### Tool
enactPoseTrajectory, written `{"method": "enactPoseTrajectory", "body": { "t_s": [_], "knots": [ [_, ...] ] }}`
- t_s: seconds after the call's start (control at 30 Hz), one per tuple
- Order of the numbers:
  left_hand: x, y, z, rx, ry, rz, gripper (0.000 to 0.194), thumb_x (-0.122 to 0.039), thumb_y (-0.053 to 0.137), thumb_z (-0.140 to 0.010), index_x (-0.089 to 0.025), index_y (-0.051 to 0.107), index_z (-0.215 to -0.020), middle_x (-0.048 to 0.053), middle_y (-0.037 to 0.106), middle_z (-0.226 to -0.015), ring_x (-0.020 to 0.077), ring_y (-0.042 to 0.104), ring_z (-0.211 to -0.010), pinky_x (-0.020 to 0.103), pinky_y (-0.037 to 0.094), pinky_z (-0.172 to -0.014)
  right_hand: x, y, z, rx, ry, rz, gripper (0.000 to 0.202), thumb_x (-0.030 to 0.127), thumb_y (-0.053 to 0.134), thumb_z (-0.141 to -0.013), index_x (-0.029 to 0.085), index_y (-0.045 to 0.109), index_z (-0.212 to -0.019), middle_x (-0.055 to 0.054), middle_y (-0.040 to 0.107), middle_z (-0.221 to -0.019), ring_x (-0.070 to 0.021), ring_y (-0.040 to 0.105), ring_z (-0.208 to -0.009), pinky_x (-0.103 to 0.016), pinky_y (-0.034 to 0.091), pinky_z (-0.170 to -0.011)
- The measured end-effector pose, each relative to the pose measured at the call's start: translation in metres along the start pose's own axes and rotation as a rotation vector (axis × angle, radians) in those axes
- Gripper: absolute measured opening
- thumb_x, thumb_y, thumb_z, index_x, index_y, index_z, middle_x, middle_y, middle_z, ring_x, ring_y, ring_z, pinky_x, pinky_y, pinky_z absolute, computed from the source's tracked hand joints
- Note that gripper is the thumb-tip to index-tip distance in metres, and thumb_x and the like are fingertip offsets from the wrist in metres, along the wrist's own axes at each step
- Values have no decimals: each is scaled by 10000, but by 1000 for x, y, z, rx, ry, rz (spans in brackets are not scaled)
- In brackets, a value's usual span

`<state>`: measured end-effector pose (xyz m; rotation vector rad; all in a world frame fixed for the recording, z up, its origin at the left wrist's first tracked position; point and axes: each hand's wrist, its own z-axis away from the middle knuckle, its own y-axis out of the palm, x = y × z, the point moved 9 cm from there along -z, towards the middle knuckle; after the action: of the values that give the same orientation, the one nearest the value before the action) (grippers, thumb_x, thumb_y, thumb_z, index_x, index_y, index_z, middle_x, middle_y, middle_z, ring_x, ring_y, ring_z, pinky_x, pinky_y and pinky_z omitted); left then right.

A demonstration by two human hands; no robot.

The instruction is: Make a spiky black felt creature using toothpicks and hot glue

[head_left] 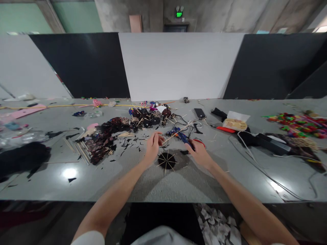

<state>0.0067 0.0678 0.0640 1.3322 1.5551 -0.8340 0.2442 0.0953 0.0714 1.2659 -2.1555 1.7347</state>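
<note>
On the grey table, a black disc (166, 161) with thin light sticks spread out like spokes lies between my forearms. My left hand (154, 144) is above and left of it, fingers curled near a thin light stick; what they hold, if anything, is too small to make out. My right hand (198, 151) is wrapped round a blue glue gun (183, 137), whose front points up and left toward the stick. Red handles, perhaps of scissors, show beside the right fingers.
Dark patterned fabric (100, 144), sticks and black scraps lie to the left. Behind are small dark stick-and-fabric pieces (150, 119) and a phone (199, 113). To the right are a red-handled tool (226, 129), white cables, a black box (273, 144) and colourful bits (301, 124).
</note>
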Motion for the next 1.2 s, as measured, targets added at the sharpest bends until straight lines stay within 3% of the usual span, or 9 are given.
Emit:
{"method": "enactPoseTrajectory", "body": {
  "t_s": [0.1, 0.2, 0.63, 0.87, 1.2],
  "knots": [
    [0, 15, 2, 181, 30, -209, 455, -565, 433, -1049, -193, 690, -993, -4, 601, -667, 147, 517, -598, 264, 389, -589, -1, -2, -1, -11, -13, 31, 431, 597, 382, -1051, 249, 518, -837, -89, 677, -844, -267, 615, -778, -377, 422, -732],
    [1, 22, 5, 248, 92, -349, 408, -529, 479, -1038, -198, 709, -973, -14, 580, -642, 153, 508, -583, 270, 370, -599, -3, 0, -1, -14, -22, 57, 421, 594, 395, -1049, 247, 535, -857, -90, 689, -864, -268, 623, -787, -370, 423, -721],
    [6, 26, 6, 286, 130, -424, 328, -416, 426, -1074, -208, 679, -1059, -15, 595, -662, 158, 564, -596, 274, 426, -664, -5, 4, -2, 1, -21, 39, 412, 580, 381, -1057, 250, 547, -874, -97, 694, -830, -277, 637, -774, -377, 436, -732],
    [7, 30, 8, 322, 130, -467, 334, -408, 405, -1082, -218, 676, -1039, -12, 584, -657, 164, 566, -589, 282, 415, -645, -2, 6, -2, 22, -45, 36, 414, 577, 388, -1061, 223, 594, -1003, -122, 721, -1006, -297, 662, -923, -398, 456, -835],
    [7, 31, 7, 328, 129, -556, 291, -369, 414, -1080, -213, 656, -1040, 1, 627, -738, 156, 588, -659, 267, 417, -669, -1, 6, 0, 25, -29, 123, 437, 570, 367, -1070, 209, 586, -957, -118, 724, -966, -271, 660, -873, -354, 445, -787]
  ]
}}
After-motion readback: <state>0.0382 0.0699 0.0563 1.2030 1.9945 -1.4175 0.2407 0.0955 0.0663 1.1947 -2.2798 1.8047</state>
